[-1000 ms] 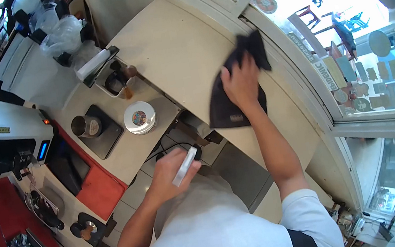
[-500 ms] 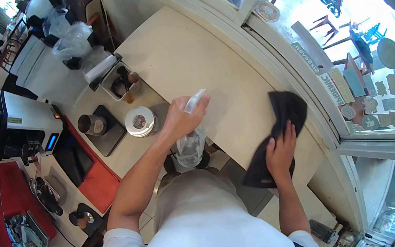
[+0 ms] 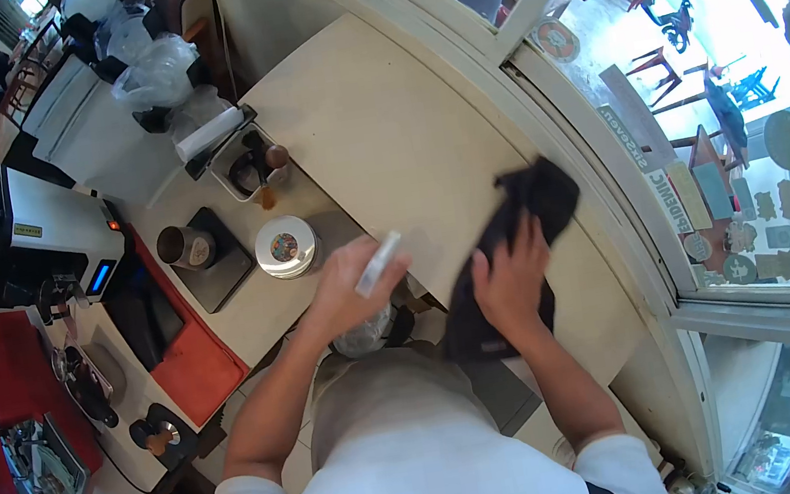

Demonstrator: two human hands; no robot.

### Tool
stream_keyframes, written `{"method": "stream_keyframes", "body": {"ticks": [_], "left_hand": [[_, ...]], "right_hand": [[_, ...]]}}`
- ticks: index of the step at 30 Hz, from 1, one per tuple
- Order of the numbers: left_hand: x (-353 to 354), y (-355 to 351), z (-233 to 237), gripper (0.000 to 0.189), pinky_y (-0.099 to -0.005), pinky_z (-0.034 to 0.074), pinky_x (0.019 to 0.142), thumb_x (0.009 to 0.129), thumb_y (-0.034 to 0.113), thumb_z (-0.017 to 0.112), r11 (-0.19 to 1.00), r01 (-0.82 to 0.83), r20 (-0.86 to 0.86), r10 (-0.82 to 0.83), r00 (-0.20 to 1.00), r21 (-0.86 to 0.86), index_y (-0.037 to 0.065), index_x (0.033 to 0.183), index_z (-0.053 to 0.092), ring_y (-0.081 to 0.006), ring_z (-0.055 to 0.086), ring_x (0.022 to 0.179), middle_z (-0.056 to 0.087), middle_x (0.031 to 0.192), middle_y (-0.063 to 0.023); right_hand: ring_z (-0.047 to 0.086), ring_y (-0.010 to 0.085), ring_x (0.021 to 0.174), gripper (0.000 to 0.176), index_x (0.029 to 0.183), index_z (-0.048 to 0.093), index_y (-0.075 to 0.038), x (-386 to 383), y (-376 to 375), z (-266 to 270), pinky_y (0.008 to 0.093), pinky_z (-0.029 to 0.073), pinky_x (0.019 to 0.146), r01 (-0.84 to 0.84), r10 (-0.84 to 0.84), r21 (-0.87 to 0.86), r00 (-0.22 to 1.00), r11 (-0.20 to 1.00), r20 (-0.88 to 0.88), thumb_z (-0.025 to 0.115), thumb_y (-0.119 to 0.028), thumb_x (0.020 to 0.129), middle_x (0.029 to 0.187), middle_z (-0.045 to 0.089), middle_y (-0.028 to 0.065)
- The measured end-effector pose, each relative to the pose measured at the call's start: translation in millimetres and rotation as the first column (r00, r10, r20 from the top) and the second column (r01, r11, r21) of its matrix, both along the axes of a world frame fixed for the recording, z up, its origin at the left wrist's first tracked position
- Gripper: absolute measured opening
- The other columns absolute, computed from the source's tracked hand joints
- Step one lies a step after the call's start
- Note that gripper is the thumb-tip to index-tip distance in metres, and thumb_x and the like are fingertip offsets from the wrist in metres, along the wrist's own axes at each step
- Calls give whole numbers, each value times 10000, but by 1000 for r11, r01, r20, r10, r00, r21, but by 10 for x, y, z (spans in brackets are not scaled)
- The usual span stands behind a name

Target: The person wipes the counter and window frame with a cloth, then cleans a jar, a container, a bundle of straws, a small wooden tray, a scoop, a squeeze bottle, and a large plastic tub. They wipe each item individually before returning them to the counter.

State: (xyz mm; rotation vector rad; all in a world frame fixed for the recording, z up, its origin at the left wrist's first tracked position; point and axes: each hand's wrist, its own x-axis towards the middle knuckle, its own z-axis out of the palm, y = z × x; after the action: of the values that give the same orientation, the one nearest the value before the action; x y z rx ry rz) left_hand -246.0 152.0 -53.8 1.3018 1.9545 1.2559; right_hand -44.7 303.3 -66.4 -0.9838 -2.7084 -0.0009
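Observation:
My left hand (image 3: 345,289) is closed around the neck of a clear spray bottle (image 3: 365,336) with a white spray head. The bottle is just in front of my body, by the counter's near edge, partly hidden under the hand. On the pale curved counter (image 3: 398,125), my right hand (image 3: 512,286) lies on a dark cloth (image 3: 549,190) with fingers spread and pressed down. Part of the cloth is bunched beyond the fingertips, and a lower corner reaches the counter's near edge. A round white-lidded container (image 3: 285,248) stands left of my left hand.
To the left are a metal cup (image 3: 185,247) on a dark scale (image 3: 223,271), a bin with brushes (image 3: 245,167), a red mat (image 3: 196,376) and a grinder-like machine (image 3: 59,228). A window frame (image 3: 588,179) borders the counter on the right. Plastic bags (image 3: 157,73) lie at the back left.
My right hand and the cloth have slid left across the counter, and the cloth has changed shape. My left hand has come lower and nearer my body with the spray bottle.

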Motion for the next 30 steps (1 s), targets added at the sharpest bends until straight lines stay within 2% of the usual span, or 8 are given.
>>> {"method": "stream_keyframes", "body": {"ticks": [6, 11, 14, 16, 19, 26, 27, 30], "left_hand": [[253, -564, -94, 363, -377, 381, 575, 948, 299, 631, 995, -15, 185, 34, 982, -103, -21, 787, 573, -216, 482, 607, 470, 690, -113], [245, -916, -74, 350, -386, 389, 584, 944, 289, 630, 993, -63, 207, 84, 975, -104, -15, 780, 575, -247, 493, 616, 476, 702, -119], [180, -1089, -55, 327, -387, 410, 604, 933, 275, 633, 987, -150, 205, 160, 966, -60, -12, 786, 583, -271, 519, 638, 496, 714, -125], [109, -1197, -74, 277, -403, 453, 638, 918, 256, 647, 977, -195, 211, 208, 955, -81, 0, 817, 620, -311, 572, 692, 553, 762, -142], [141, -1300, -207, 248, -393, 456, 641, 907, 233, 647, 968, -249, 257, 252, 933, -42, -2, 829, 625, -305, 576, 693, 564, 770, -140], [292, -1386, -365, 178, -372, 480, 652, 890, 188, 649, 972, -228, 288, 232, 929, -51, 14, 853, 642, -298, 612, 722, 591, 796, -137], [311, -1394, -352, 176, -372, 480, 650, 889, 187, 649, 974, -215, 273, 225, 935, -66, 15, 852, 643, -296, 612, 719, 593, 797, -136], [284, -1390, -317, 171, -370, 479, 644, 885, 183, 650, 978, -190, 249, 206, 946, -86, 16, 848, 646, -292, 614, 711, 597, 799, -131]], "right_hand": [[388, 464, 1319, 461, 1182, 618, 48, -1913, 272, -115, 571, 319, 1079, -142, 161, 121, 974, 982, -159, 589, -291, 871, 1435, 416, 297], [388, 443, 1327, 523, 1250, 580, 69, -1801, -8, -112, 544, 324, 1093, -414, 417, 54, 893, 908, -171, 594, -209, 807, 1437, 427, 265], [368, 466, 1331, 524, 1195, 569, 127, -1237, 61, -34, 556, 312, 1099, -368, 368, 3, 930, 930, -25, 589, -188, 777, 1454, 394, 280], [385, 501, 1281, 510, 1184, 588, 115, -1163, 347, -106, 580, 309, 1081, -296, 296, 104, 955, 950, 12, 556, -233, 813, 1430, 408, 314], [438, 459, 1226, 471, 1123, 631, 104, -1716, 864, -142, 563, 350, 1035, -269, 286, 229, 957, 936, -45, 534, -279, 867, 1380, 478, 292], [488, 422, 1203, 488, 1246, 648, -77, -3533, 1284, -295, 572, 384, 1000, -300, 345, 329, 935, 895, -85, 529, -374, 877, 1369, 535, 210], [479, 402, 1233, 465, 1230, 664, -102, -3671, 1157, -241, 554, 376, 1027, -353, 381, 292, 923, 889, -44, 532, -385, 885, 1381, 537, 180], [456, 376, 1282, 441, 1220, 679, -142, -3836, 927, -326, 526, 355, 1062, -692, 724, 255, 688, 675, -50, 544, -407, 894, 1402, 532, 142]]}}
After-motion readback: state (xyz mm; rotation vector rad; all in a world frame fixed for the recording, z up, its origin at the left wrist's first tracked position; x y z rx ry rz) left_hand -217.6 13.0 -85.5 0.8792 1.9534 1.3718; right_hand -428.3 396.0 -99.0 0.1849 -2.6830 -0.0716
